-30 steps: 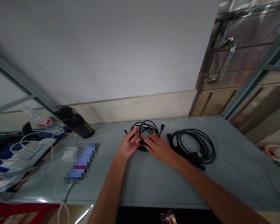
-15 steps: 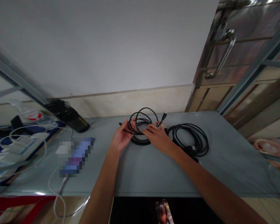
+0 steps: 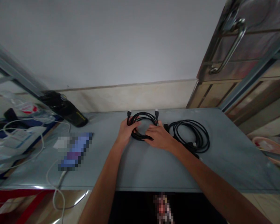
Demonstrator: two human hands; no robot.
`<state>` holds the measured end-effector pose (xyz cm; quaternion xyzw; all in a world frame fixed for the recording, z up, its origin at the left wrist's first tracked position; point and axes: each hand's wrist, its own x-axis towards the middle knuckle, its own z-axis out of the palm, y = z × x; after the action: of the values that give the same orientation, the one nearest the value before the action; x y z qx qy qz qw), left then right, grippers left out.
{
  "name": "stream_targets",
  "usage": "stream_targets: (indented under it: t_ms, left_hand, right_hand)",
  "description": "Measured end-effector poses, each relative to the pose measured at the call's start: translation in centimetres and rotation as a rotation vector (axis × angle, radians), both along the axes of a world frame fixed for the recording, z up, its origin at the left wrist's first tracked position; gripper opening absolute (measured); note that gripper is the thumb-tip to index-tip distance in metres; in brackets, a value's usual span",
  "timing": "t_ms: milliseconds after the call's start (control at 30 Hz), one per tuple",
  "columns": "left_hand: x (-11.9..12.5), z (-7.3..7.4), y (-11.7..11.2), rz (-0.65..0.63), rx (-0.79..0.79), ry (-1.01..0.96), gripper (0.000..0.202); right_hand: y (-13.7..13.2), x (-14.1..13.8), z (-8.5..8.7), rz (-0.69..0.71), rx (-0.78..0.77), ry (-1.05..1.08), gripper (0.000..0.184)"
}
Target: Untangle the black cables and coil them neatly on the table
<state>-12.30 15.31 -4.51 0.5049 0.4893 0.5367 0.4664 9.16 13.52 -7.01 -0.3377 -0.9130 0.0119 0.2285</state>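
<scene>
A small coil of black cable (image 3: 142,117) lies on the grey table (image 3: 154,165) near the wall, its two plug ends sticking up. My left hand (image 3: 126,132) grips the coil's left side with fingers curled round the strands. My right hand (image 3: 159,136) closes on the coil's right side, beside the upright plug. A second, larger coil of black cable (image 3: 193,137) lies flat just right of my right hand, untouched.
A black bottle-like object (image 3: 63,107) lies at the back left. A white cable (image 3: 58,183) trails off the front edge beside a blurred blue item (image 3: 76,151). White cords and boxes (image 3: 16,140) crowd the far left. A metal door with handle (image 3: 228,43) stands at right.
Both hands gathered the small coil tighter and shifted their grip to its two sides. The plug ends now stand upright. The view has shifted slightly.
</scene>
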Motion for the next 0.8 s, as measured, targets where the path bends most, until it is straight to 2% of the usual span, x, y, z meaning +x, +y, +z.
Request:
stream_targets:
  t_ms: [100,200,267,367,433,500,600,667,733,800]
  left_hand:
    - [-0.4,-1.3,1.0,0.176,0.159,0.172,0.035]
    - [-1.3,-2.8,1.9,0.296,0.302,0.501,0.039]
    - [-1.7,-3.8,2.4,0.300,0.317,0.601,0.041]
    - [-2.0,-5.0,2.9,0.265,0.311,0.620,0.050]
    - [-2.0,-5.5,2.9,0.244,0.315,0.635,0.055]
    - [-2.0,-5.8,2.9,0.225,0.316,0.644,0.059]
    - [-1.9,-5.9,2.8,0.199,0.311,0.654,0.062]
    - [-1.8,-5.9,2.8,0.187,0.303,0.661,0.064]
    - [-1.7,-5.9,2.8,0.177,0.291,0.665,0.065]
    - [-1.7,-5.8,2.8,0.166,0.277,0.664,0.067]
  right_hand:
    - [0.0,0.2,0.2,0.000,0.010,0.025,0.027]
    - [-0.1,0.3,0.2,0.019,0.017,0.036,0.027]
    - [-0.1,0.3,0.1,0.013,0.012,0.039,0.027]
    - [-0.2,0.5,0.4,-0.018,-0.030,0.045,0.032]
    - [-0.7,0.7,1.4,-0.051,-0.042,0.032,0.040]
    - [-2.4,1.0,3.0,-0.114,0.003,0.021,0.044]
    - [-8.1,1.8,4.7,-0.209,0.111,0.131,0.035]
    - [-13.8,2.3,3.7,-0.161,0.105,0.287,0.025]
    - [-20.1,2.8,0.5,-0.072,0.043,0.410,0.018]
    - [-25.6,3.2,-4.4,-0.135,0.003,0.490,0.020]
